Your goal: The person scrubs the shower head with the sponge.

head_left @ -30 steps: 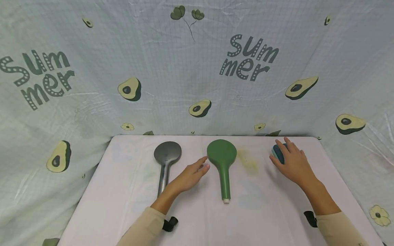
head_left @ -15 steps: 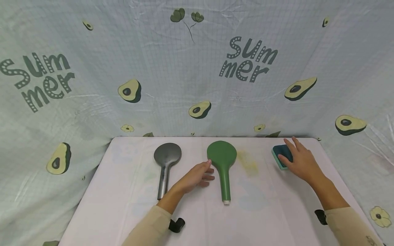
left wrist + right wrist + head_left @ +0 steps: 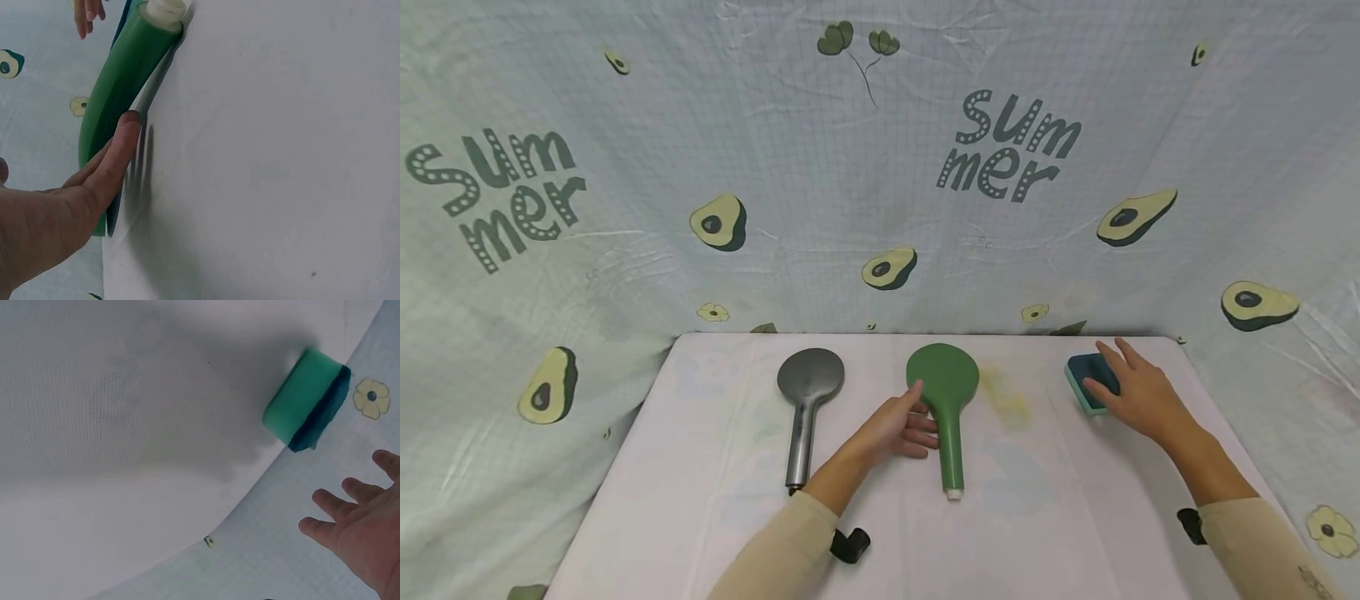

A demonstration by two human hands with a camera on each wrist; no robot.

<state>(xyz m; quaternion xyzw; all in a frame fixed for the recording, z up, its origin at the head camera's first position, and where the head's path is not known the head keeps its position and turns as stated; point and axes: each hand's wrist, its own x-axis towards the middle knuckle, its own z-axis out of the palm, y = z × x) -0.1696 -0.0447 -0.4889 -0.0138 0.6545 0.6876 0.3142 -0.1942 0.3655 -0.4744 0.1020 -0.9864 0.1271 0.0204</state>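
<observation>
One cloth backdrop (image 3: 805, 167), printed with avocados and lettering, is seen along the far side of the pale-covered desk (image 3: 1037, 533). A green shower head (image 3: 942, 375) is laid at the desk's centre, handle toward the near side; a grey shower head (image 3: 810, 375) is placed to its left. The left hand (image 3: 895, 429) is held just beside the green handle, its grip loosely extended, nothing clasped; whether contact is made cannot be told. At far right, the right hand (image 3: 1138, 396) is shown with its grip spread, nothing held. Just left of it, a teal sponge (image 3: 1081, 368) is set, dark layer uppermost.
</observation>
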